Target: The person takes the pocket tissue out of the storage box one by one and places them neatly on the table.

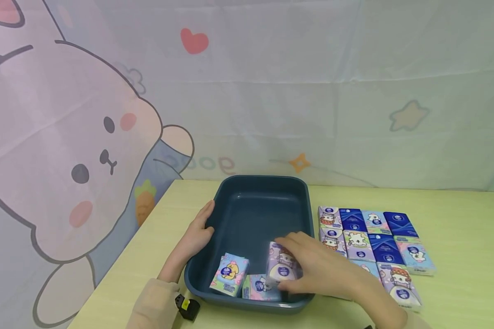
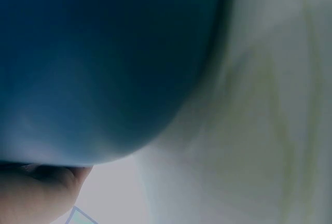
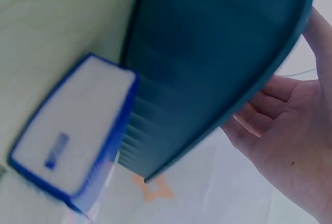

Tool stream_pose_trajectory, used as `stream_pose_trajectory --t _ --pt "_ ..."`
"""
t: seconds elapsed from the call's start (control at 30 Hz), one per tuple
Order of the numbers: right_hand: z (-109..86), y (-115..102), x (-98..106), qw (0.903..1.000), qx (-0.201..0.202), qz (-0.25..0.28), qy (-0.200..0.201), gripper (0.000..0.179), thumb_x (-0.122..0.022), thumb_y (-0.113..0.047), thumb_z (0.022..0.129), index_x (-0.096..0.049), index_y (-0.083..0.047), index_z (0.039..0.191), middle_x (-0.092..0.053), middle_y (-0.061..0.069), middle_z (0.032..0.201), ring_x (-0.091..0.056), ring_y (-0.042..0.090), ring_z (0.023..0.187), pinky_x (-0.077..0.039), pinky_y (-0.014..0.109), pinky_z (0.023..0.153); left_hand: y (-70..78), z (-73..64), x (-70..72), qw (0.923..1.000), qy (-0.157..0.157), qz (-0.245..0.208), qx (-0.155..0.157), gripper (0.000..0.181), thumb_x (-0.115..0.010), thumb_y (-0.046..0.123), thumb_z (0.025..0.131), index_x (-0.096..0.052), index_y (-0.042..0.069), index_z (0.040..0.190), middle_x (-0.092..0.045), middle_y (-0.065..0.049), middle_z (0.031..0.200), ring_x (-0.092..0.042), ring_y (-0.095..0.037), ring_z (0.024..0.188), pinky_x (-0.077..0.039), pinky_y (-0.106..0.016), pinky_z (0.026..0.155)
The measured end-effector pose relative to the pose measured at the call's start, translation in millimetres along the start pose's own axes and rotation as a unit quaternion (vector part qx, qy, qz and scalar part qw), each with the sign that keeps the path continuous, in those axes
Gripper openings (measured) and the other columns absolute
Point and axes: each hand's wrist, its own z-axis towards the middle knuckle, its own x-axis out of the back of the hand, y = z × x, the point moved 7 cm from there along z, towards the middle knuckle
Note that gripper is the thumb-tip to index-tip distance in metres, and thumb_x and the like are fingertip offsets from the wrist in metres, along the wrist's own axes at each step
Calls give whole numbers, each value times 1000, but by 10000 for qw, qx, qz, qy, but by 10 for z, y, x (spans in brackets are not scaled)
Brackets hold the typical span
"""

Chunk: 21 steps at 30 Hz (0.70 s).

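Note:
A dark blue plastic bin [image 1: 263, 214] stands on the table. My left hand [image 1: 195, 233] rests along its left outer wall with fingers fairly straight; only part of that hand [image 2: 39, 193] shows below the bin in the left wrist view. Inside the bin's near right corner, my right hand [image 1: 317, 265] grips a purple tissue pack [image 1: 279, 262] between thumb and fingers. Its palm [image 3: 290, 130] appears past the bin's rim in the right wrist view, where the wall hides the pack. A pink-and-blue tissue pack [image 1: 229, 274] and a light blue one [image 1: 260, 288] lie at the bin's near end.
Several tissue packs, among them a dark blue one [image 1: 386, 249] and a purple one [image 1: 399, 285], lie in rows right of the bin. A small black object with a yellow patch [image 1: 187, 307] is by my left wrist. A printed cloth [image 1: 271, 91] hangs behind the table.

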Motion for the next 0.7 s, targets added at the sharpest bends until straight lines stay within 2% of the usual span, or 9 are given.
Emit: stream_pose_trajectory --t 0.27,0.5,0.7 --pt "-89 58 167 9996 -284 21 81 79 -72 -57 75 -49 -15 138 -56 0 130 -54 13 111 -50 41 98 16 -14 -2 10000 33 13 -48 70 -36 -7 87 -15 1 153 -8 -16 162 -5 -37 150 -9 -57 119" --pt "-163 106 266 9990 -375 -145 202 79 -73 -56 74 -49 -15 138 -56 -1 127 -55 13 108 -52 40 94 13 -14 -10 10000 24 12 7 69 -36 -7 88 -15 2 153 -8 -14 163 -5 -35 151 -9 -55 119" --pt "-263 200 292 9984 -522 -140 166 83 -70 -62 74 -48 -17 139 -54 0 133 -54 20 121 -49 46 100 6 -9 1 10000 40 48 33 70 -37 -7 87 -15 2 153 -8 -14 163 -5 -35 151 -10 -56 119"
